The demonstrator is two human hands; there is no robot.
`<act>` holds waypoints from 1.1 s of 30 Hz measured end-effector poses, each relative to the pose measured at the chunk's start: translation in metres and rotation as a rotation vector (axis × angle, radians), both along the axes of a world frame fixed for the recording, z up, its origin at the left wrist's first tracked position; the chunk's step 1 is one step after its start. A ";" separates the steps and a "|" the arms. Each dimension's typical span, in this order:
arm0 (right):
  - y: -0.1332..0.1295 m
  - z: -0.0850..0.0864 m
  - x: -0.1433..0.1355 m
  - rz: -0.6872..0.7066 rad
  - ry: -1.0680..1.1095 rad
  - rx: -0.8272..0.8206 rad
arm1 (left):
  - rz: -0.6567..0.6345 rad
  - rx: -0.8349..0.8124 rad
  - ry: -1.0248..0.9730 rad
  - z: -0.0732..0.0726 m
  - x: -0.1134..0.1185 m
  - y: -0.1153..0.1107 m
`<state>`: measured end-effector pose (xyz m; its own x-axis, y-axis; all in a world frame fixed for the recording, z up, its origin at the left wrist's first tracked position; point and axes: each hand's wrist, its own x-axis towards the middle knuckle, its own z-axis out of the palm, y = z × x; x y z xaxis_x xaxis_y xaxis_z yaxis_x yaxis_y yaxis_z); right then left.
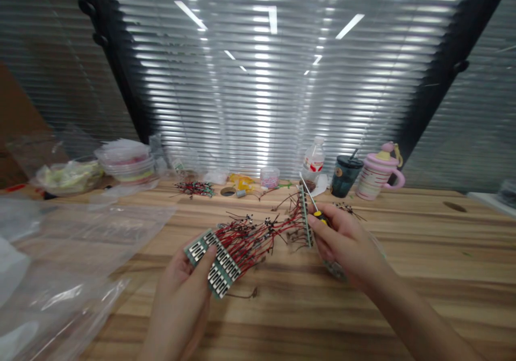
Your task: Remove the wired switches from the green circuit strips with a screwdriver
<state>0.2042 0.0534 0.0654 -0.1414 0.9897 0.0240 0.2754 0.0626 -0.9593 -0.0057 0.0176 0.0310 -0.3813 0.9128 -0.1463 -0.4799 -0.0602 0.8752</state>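
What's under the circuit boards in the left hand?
The left hand itself: fingers wrap beneath the circuit boards, thumb on top. Red wires fan off toward the right hand. Below lies the wooden table. The boards' undersides are hidden.

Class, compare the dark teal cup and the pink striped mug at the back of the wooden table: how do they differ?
The dark teal cup is plain and dark; the pink striped mug is pale with pink bands. The cup shows no handle, while the mug has a pink handle on its right. The cup has a straw; the mug has a domed lid. Both stand upright, lidded.
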 end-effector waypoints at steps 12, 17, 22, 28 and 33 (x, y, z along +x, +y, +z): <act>0.001 0.001 0.004 0.018 -0.006 -0.030 | -0.213 -0.046 -0.062 0.005 -0.005 -0.001; -0.005 -0.010 -0.009 0.010 -0.300 0.062 | -0.286 -0.007 -0.106 0.005 -0.001 -0.008; -0.006 -0.018 -0.016 -0.011 -0.291 0.009 | -0.253 0.039 -0.067 0.001 -0.002 -0.008; 0.004 -0.016 -0.012 -0.078 0.013 -0.125 | -0.141 0.011 0.036 0.007 -0.011 0.000; 0.009 -0.005 -0.004 -0.111 0.165 -0.226 | -0.059 -0.012 0.096 0.021 -0.022 0.005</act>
<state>0.2004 0.0623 0.0603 -0.0448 0.9817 -0.1850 0.1081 -0.1793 -0.9778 -0.0280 0.0229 0.0518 -0.3398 0.9325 -0.1223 -0.3960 -0.0238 0.9180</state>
